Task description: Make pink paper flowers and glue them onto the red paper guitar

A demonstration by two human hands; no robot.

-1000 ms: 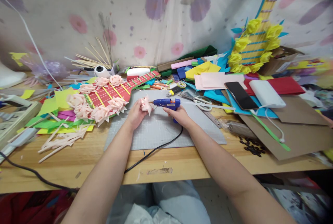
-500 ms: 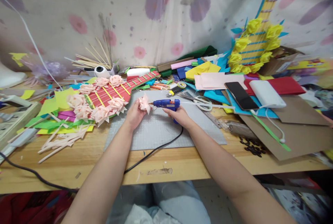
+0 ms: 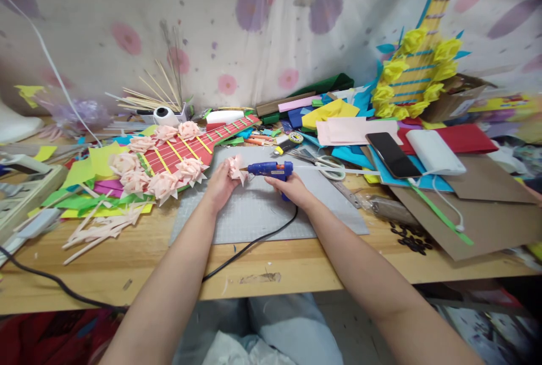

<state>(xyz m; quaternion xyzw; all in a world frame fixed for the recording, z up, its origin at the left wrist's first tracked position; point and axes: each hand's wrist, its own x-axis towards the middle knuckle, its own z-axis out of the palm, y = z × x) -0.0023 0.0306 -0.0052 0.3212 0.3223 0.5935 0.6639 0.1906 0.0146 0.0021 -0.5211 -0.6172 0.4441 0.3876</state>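
Note:
Over the grey cutting mat (image 3: 249, 218), my left hand (image 3: 221, 187) is closed on a pale pink paper flower (image 3: 236, 168). My right hand (image 3: 292, 188) grips a blue hot glue gun (image 3: 271, 169), its nozzle pointing left at the flower. Whether the tip touches the paper I cannot tell. A long clear glue stick (image 3: 334, 169) sticks out of the gun's back. To the left lies a red paper guitar (image 3: 182, 153) with pink flowers around its body.
Scissors (image 3: 332, 168) and a metal ruler (image 3: 345, 192) lie right of the gun. A black cord (image 3: 254, 240) runs from it across the mat. Beyond are a phone (image 3: 392, 153), a white power bank (image 3: 436, 152) and pink paper strips (image 3: 99, 226). A yellow-flowered guitar (image 3: 412, 74) stands behind.
The flower in my left hand has turned slightly and shifted a little to the right. My right hand and the glue gun stay almost in place.

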